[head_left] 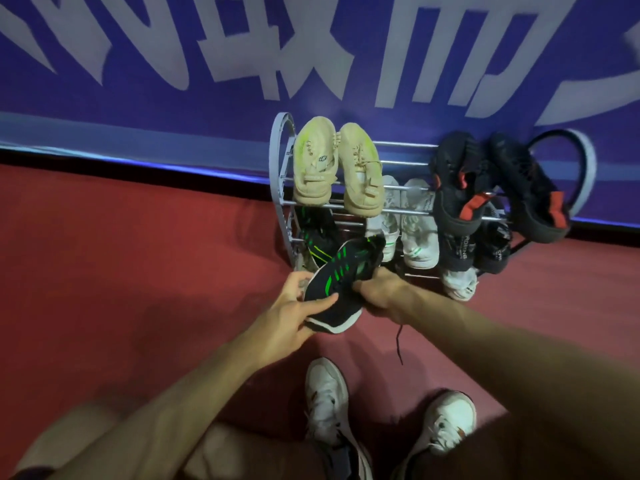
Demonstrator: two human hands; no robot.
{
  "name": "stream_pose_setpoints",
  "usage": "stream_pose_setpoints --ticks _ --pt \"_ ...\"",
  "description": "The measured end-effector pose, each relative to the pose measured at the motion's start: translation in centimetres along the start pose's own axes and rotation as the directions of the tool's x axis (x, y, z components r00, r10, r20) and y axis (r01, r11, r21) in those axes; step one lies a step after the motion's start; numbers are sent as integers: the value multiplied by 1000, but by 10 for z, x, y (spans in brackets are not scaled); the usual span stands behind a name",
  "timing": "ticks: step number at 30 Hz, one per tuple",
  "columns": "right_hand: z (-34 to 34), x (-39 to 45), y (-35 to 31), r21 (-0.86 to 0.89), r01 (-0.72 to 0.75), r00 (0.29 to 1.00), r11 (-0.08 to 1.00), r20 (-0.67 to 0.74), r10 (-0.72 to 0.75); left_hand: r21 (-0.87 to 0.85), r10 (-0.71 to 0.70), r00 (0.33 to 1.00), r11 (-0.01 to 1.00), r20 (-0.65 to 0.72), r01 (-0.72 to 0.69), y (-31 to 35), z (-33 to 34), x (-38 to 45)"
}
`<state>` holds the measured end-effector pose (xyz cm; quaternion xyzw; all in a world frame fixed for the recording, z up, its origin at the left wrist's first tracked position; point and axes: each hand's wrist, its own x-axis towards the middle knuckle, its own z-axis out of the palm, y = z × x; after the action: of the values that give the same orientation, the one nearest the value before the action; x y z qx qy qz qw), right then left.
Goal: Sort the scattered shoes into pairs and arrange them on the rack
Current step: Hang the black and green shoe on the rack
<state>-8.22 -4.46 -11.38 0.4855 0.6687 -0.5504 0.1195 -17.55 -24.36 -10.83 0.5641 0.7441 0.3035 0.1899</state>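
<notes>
- The black shoe with green stripes [341, 282] sits in both your hands, tilted, toe up toward the rack [282, 174], white sole edge down toward you.
- Your left hand [294, 311] cups the heel end: thumb lies over the upper, the other fingers [300, 279] curl round the far side. That's a grip.
- Your right hand [379, 289] holds the shoe's right flank, fingers wrapped under and mostly hidden behind it.
- A black lace [399, 344] dangles loose below your right wrist, hanging over the red floor [138, 254].
- Just beyond the toe, on the lower left of the rack, rests a matching black-and-green shoe [313, 237].
- To its right on the lower bars: a white pair [403, 223], then a dark pair [476, 247] with white lettering.
- Up top: a beige pair [337, 168] at left, a black-and-red pair [495, 181] at right.
- One white shoe [459, 284] lies on the floor by the rack's right foot.
- A blue banner [173, 81] with white characters backs the rack.
- Your own white sneakers [327, 400] show at the bottom.
</notes>
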Motion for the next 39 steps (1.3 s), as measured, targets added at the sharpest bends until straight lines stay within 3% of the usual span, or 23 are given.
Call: stream_pose_setpoints --ticks 4,7,10,15,20,23,28,32,39 --pt "-12 -30 -10 -261 137 991 956 38 -131 186 -134 954 979 267 85 8 -10 -13" --pt "-23 -46 -21 -555 288 958 780 167 -235 315 -288 927 926 238 207 0 -17 -5" --pt "-37 -46 -14 -680 381 923 626 243 -298 365 -287 944 906 164 212 -4 -17 14" --pt "-51 -18 -28 -743 406 910 532 272 -314 352 -189 982 920 15 172 -24 -10 30" --pt "-57 6 -35 -768 446 891 460 332 -310 208 -172 962 970 210 128 -34 -13 33" --pt "-54 9 -29 -793 444 890 417 336 -310 222 -167 949 969 268 108 -27 -11 32" --pt "-55 10 -21 -821 439 884 366 321 -340 223 -140 958 971 250 84 -7 -11 36" --pt "-57 9 -22 -838 457 865 299 339 -370 226 -159 936 970 315 89 3 -17 42" --pt "-58 16 -23 -863 472 839 182 376 -394 342 -199 927 936 319 83 7 -13 47"
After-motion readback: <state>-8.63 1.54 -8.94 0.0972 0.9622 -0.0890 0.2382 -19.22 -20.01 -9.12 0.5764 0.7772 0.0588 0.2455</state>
